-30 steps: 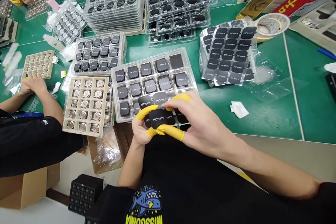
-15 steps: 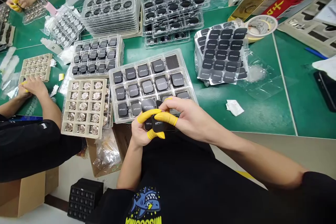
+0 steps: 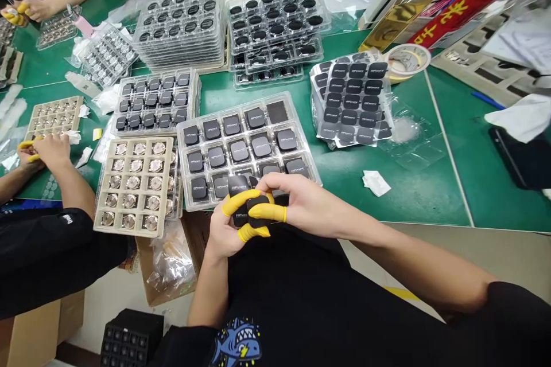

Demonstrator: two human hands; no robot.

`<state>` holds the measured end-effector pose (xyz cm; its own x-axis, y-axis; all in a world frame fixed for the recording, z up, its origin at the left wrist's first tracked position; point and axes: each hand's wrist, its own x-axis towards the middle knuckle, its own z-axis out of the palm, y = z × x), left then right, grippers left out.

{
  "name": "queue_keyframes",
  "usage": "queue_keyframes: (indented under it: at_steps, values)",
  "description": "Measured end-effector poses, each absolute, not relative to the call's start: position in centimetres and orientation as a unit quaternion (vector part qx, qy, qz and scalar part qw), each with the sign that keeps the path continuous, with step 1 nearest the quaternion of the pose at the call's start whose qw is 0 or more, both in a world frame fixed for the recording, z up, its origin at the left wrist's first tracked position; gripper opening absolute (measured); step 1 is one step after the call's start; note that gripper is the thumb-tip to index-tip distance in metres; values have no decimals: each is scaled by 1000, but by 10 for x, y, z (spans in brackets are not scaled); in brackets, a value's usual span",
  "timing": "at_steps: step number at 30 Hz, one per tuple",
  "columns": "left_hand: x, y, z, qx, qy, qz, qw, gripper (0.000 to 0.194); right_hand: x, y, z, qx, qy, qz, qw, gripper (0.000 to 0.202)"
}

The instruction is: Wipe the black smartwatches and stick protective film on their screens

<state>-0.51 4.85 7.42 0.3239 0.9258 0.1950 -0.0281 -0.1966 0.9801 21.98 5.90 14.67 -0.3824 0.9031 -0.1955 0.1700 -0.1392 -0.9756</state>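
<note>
My left hand (image 3: 230,223), with yellow covers on its fingertips, is closed round a black square piece (image 3: 240,215) with pale lettering. Against that piece, my right hand (image 3: 293,203) pinches a dark film (image 3: 258,206), largely hidden by its yellow-covered finger. Both hands meet at the near edge of a clear tray (image 3: 253,102), which holds several black square pieces (image 3: 239,150). At its far right corner one compartment shows a flat dark square (image 3: 276,112). Sheets of black labels (image 3: 353,97) lie to the right of the tray.
Left of the tray are a beige tray of watch-like parts (image 3: 133,183) and a stack of clear trays (image 3: 181,28). A tape roll (image 3: 408,60), a bottle (image 3: 400,11) and a crumpled tissue (image 3: 376,182) are on the right. Co-workers' hands (image 3: 54,152) work at the left.
The view has shifted slightly, so most things sit a little lower and further left. The dark film has turned between my hands. Another person's yellow-tipped hands now show at the top.
</note>
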Motion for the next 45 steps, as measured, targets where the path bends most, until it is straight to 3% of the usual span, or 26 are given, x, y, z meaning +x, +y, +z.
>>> queue_keyframes:
  at_steps: [4, 8, 12, 18, 21, 24, 29, 31, 34, 36, 38, 41, 45]
  values:
    - [-11, 45, 85, 649, 374, 460, 477, 56, 234, 72, 153, -450, -602, 557, 353, 54]
    - [-22, 41, 81, 616, 393, 485, 480, 43, 272, 130, 150, -571, -621, 340, 416, 33]
    - [-33, 34, 75, 588, 386, 484, 521, 44, 298, 204, 122, -696, -628, 223, 268, 23]
    - [-41, 29, 75, 562, 462, 500, 470, 36, 287, 228, 88, -725, -629, 155, 233, 35]
    - [-38, 32, 79, 553, 465, 509, 468, 32, 286, 226, 81, -739, -609, 121, 261, 72]
    - [-36, 34, 83, 542, 458, 520, 476, 25, 296, 221, 82, -730, -561, 145, 363, 82]
    - [-30, 32, 83, 500, 448, 554, 492, 19, 304, 147, 106, -669, -535, 215, 469, 55]
    - [-21, 32, 86, 499, 424, 559, 509, 15, 295, 97, 116, -565, -518, 371, 525, 57]
    - [2, 33, 91, 523, 384, 538, 538, 8, 277, 34, 123, -451, -479, 599, 457, 80]
    - [17, 35, 93, 554, 349, 506, 562, 9, 270, 11, 121, -429, -445, 672, 408, 67]
    - [24, 40, 93, 593, 316, 472, 570, 16, 271, 2, 117, -436, -428, 684, 398, 54]
    - [14, 58, 94, 646, 312, 455, 528, 39, 291, 0, 108, -491, -413, 635, 430, 59]
    - [-15, 105, 100, 745, 433, 386, 328, 54, 326, -1, 90, -565, -357, 588, 456, 65]
